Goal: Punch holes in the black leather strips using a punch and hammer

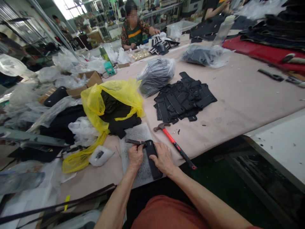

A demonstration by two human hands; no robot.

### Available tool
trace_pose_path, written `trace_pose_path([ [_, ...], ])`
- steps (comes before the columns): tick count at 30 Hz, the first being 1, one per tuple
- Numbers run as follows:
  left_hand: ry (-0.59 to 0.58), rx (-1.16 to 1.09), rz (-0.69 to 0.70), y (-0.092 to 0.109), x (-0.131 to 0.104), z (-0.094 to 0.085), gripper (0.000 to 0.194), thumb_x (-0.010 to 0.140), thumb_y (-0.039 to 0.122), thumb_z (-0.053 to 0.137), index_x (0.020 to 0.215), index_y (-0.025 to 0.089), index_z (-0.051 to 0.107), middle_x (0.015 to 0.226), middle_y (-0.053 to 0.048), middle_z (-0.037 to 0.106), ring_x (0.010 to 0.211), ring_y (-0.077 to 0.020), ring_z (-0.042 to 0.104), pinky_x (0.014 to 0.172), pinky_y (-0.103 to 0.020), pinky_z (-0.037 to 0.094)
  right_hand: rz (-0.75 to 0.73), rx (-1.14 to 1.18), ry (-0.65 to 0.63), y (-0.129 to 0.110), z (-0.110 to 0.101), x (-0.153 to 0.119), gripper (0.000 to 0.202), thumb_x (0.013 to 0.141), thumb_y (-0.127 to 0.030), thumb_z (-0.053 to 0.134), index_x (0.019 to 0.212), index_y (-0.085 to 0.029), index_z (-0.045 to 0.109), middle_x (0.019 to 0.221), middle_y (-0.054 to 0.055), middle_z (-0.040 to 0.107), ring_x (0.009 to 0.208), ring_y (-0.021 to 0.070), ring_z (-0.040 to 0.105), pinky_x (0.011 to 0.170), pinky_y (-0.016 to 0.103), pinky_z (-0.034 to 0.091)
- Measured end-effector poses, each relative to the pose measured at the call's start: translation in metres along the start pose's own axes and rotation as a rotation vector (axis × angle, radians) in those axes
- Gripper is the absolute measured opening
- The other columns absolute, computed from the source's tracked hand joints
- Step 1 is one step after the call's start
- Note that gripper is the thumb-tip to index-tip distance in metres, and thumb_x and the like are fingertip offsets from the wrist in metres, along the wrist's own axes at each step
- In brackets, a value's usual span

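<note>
Bare forearms [124, 194] forward, left hand [135, 157] curled — right hand [164, 158] flatter

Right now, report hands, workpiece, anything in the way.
Left hand gripping narrow dark bar-shaped piece; right hand on long black strip. Strip on speckled grey board. Red-and-black claw hammer beside right hand, handle end past edge of pinkish table.

A long black strip [153, 163] lies on a grey board [143, 173]. A slim tool [133, 142] is held sideways beside its far end.
</note>
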State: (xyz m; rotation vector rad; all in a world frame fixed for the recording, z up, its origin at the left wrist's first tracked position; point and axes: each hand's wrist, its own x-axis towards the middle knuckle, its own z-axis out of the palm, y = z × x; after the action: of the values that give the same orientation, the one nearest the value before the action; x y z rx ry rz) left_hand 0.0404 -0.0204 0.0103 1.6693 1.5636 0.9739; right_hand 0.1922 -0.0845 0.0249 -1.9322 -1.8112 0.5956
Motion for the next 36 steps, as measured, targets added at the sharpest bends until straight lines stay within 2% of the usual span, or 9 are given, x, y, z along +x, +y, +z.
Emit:
trace_pose_path([
  [4,0.002,-0.007,-0.013,-0.003,-0.001,0.002,0.024,0.086,0.028,0.052,0.092,0.017,0.072,0.092,-0.007,0.075,0.087,-0.0208,0.07,0.079,-0.031,0.055,-0.092,-0.052,-0.003,0.002,-0.004,-0.017,0.064,0.085,-0.041,0.056,0.142,-0.016,0.038,0.146,0.015,0.04,0.13,0.0303,0.036,0.104,0.045,0.031],
  [9,0.017,-0.006,0.003,-0.007,0.0,0.003,0.023,0.086,0.027,0.052,0.092,0.017,0.072,0.092,-0.007,0.075,0.088,-0.021,0.07,0.082,-0.031,0.055,-0.271,-0.172,-0.114,0.013,-0.004,-0.047,0.085,0.081,-0.055,0.056,0.149,-0.014,0.027,0.155,0.017,0.026,0.142,0.0373,0.018,0.11,0.058,0.019],
  [13,0.02,-0.035,0.041,-0.003,-0.002,0.003,0.023,0.087,0.027,0.051,0.092,0.018,0.071,0.093,-0.007,0.075,0.087,-0.02,0.07,0.081,-0.031,0.055,-0.263,-0.246,-0.111,0.014,0.002,-0.037,0.079,0.086,-0.052,0.052,0.15,-0.016,0.026,0.156,0.014,0.024,0.144,0.0366,0.013,0.112,0.061,0.013],
  [17,0.088,-0.006,0.074,0.001,-0.006,0.001,0.023,0.087,0.028,0.052,0.095,0.018,0.071,0.097,-0.007,0.074,0.093,-0.0212,0.069,0.086,-0.032,0.054,-0.24,-0.28,-0.076,0.007,0.008,-0.007,0.073,0.089,-0.05,0.049,0.149,-0.015,0.028,0.156,0.012,0.025,0.144,0.035,0.013,0.113,0.061,0.01],
  [20,0.093,-0.023,0.06,0.0,-0.006,-0.001,0.023,0.087,0.029,0.052,0.094,0.018,0.071,0.096,-0.007,0.075,0.092,-0.0212,0.069,0.084,-0.032,0.055,-0.246,-0.285,-0.064,0.005,0.01,0.002,0.07,0.089,-0.047,0.048,0.149,-0.015,0.029,0.156,0.012,0.025,0.144,0.0345,0.014,0.113,0.061,0.01],
  [28,0.02,-0.049,0.05,-0.001,0.014,0.002,0.022,0.086,0.028,0.053,0.092,0.017,0.072,0.093,-0.007,0.075,0.09,-0.0197,0.07,0.084,-0.03,0.054,-0.218,-0.257,-0.073,0.003,0.008,-0.029,0.07,0.089,-0.041,0.049,0.15,-0.017,0.026,0.157,0.009,0.021,0.144,0.0348,0.013,0.112,0.059,0.014],
  [36,-0.032,-0.069,0.09,0.0,0.012,0.013,0.022,0.085,0.026,0.055,0.095,0.016,0.072,0.103,-0.009,0.074,0.1,-0.022,0.068,0.093,-0.035,0.052,-0.183,-0.188,-0.056,0.006,0.013,-0.029,0.071,0.087,-0.038,0.051,0.15,-0.016,0.026,0.158,0.008,0.019,0.143,0.036,0.014,0.112,0.06,0.013],
])
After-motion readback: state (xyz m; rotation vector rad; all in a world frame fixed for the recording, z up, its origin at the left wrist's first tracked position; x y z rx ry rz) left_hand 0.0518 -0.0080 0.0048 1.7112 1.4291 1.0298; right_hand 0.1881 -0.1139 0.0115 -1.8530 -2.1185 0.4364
